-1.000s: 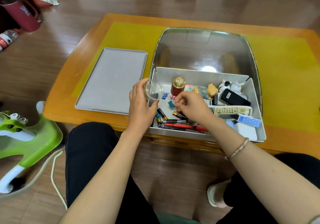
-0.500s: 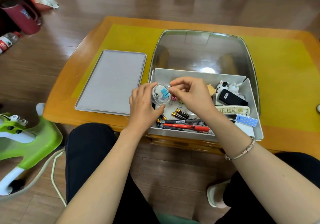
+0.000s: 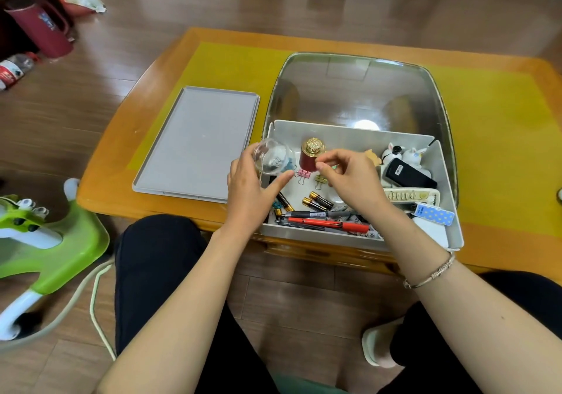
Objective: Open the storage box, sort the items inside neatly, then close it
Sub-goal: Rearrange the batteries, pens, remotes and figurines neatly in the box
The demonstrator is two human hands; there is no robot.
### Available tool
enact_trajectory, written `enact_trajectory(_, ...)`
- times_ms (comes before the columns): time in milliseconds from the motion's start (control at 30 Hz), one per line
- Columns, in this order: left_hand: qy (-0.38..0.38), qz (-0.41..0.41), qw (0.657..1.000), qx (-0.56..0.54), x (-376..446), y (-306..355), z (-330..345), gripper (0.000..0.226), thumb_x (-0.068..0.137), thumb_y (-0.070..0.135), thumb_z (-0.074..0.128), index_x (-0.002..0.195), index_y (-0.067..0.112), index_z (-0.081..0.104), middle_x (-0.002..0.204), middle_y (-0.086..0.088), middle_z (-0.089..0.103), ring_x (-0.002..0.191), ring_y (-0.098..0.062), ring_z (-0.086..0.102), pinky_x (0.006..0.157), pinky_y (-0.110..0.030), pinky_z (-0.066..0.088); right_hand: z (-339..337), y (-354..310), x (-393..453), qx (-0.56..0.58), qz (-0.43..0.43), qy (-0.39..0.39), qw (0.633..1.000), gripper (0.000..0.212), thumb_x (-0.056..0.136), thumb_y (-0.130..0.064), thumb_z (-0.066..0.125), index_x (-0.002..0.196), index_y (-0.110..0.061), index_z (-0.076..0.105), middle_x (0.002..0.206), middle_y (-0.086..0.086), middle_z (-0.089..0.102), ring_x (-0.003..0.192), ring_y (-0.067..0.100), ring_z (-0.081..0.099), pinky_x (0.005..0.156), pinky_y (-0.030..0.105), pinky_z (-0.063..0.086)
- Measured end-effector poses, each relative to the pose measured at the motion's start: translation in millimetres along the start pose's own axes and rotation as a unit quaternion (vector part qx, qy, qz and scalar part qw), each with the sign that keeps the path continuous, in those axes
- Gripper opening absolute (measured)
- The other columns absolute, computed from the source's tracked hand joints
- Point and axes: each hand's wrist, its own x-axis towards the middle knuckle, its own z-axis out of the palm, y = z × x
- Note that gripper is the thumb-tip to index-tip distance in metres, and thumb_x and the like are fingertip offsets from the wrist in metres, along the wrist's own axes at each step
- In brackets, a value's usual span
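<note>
So, only the one head view here, looking down at the storage box (image 3: 349, 235) sitting open near the front edge of the wooden tabletop (image 3: 213, 55), its clear lid (image 3: 359, 89) tipped up behind it. The left hand (image 3: 252, 192) was curled round a small clear jar (image 3: 272, 157), held tilted above the box's left wall, with something blue inside it. The right hand (image 3: 349, 177) hovered over the middle of the box, thumb and forefinger pinched together; it might've had a tiny clip in there, but honestly I couldn't tell. Just under those fingers lay a pink binder clip (image 3: 303, 174) and a gold binder clip (image 3: 320, 179), right next to a red bottle with a gold cap (image 3: 310, 157) standing upright. Loose batteries (image 3: 316, 202) sat in the middle, and a red pen (image 3: 328, 224) lay along the front wall. Off on the right side were a black phone (image 3: 407, 174), a white remote (image 3: 410, 195) and a couple of little animal figurines (image 3: 401, 153). A flat grey tray (image 3: 194, 144) lay on the tabletop just left of the box.
</note>
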Motion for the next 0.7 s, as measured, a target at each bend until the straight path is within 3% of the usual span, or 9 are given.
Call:
enact_trajectory(100,0.007,-0.049,0.997,-0.064,-2.0,1.8,-4.3,0.077,0.078,0.069,0.052,0.135,0.021,0.033,0.132,-0.001,0.048,0.12,-0.018,0.048,0.098,-0.043,0.048,7.8,7.3,0.6,-0.022,0.003,-0.048,0.999,0.007,0.088,-0.019,0.066,0.081,-0.021,0.068,0.061,-0.001,0.058,0.06,0.008,0.051,0.064,0.019,0.045)
enact_trajectory(167,0.022,-0.06,0.993,-0.098,-0.6,2.1,-8.9,0.071,0.082,0.061,0.055,0.134,0.019,0.033,0.128,0.001,0.049,0.117,-0.016,0.052,0.093,-0.033,0.051,12.6,11.4,1.0,-0.061,0.0,-0.089,0.994,0.006,0.088,-0.019,0.064,0.084,-0.02,0.069,0.062,-0.002,0.057,0.06,0.005,0.05,0.062,0.015,0.041)
enact_trajectory(267,0.058,-0.03,0.991,-0.114,1.8,1.6,-15.9,0.066,0.086,0.033,0.069,0.137,0.022,0.029,0.127,0.009,0.042,0.117,0.0,0.048,0.091,-0.019,0.05,20.6,14.7,3.1,-0.131,-0.025,-0.163,0.978,0.01,0.089,-0.017,0.064,0.096,-0.017,0.07,0.078,-0.013,0.06,0.064,-0.005,0.049,0.062,0.009,0.036)
enact_trajectory(367,0.081,0.006,0.991,-0.103,3.2,-1.5,-22.0,0.073,0.082,0.011,0.073,0.139,0.025,0.03,0.131,0.014,0.035,0.118,0.017,0.038,0.093,-0.013,0.046,29.7,13.2,5.9,-0.17,-0.047,-0.205,0.963,0.017,0.089,-0.013,0.062,0.103,-0.016,0.07,0.091,-0.009,0.062,0.063,-0.007,0.046,0.062,0.01,0.034)
enact_trajectory(467,0.102,0.004,0.99,-0.102,2.3,-2.8,-25.8,0.074,0.081,0.006,0.073,0.14,0.025,0.033,0.132,0.015,0.033,0.119,0.008,0.039,0.089,-0.01,0.047,40.2,8.8,8.2,-0.187,-0.073,-0.23,0.952,0.021,0.088,-0.01,0.06,0.106,-0.016,0.069,0.092,-0.005,0.066,0.066,-0.003,0.05,0.06,0.01,0.037)
enact_trajectory(567,0.101,0.005,0.988,-0.113,-1.8,-3.7,-26.2,0.074,0.081,0.007,0.074,0.14,0.026,0.034,0.133,0.015,0.034,0.123,-0.002,0.04,0.086,-0.009,0.048,52.1,6.2,10.0,-0.224,-0.099,-0.254,0.936,0.022,0.087,-0.019,0.063,0.108,-0.019,0.069,0.083,-0.005,0.064,0.073,0.009,0.056,0.067,0.027,0.049)
enact_trajectory(633,0.092,-0.003,0.988,-0.12,-4.2,-3.2,-26.1,0.074,0.081,0.009,0.074,0.14,0.025,0.033,0.136,0.012,0.035,0.125,-0.007,0.042,0.088,-0.015,0.051,60.0,7.1,11.2,-0.258,-0.116,-0.268,0.921,0.027,0.086,-0.028,0.066,0.112,-0.019,0.068,0.079,-0.009,0.055,0.073,0.01,0.051,0.064,0.028,0.043)
enact_trajectory(700,0.087,-0.016,0.988,-0.126,-5.5,-1.2,-25.9,0.074,0.081,0.011,0.075,0.14,0.025,0.033,0.141,0.006,0.036,0.123,-0.003,0.044,0.09,-0.022,0.053,66.4,8.6,12.0,-0.272,-0.12,-0.275,0.915,0.03,0.085,-0.033,0.069,0.111,-0.019,0.068,0.077,-0.009,0.049,0.072,0.009,0.046,0.062,0.024,0.036)
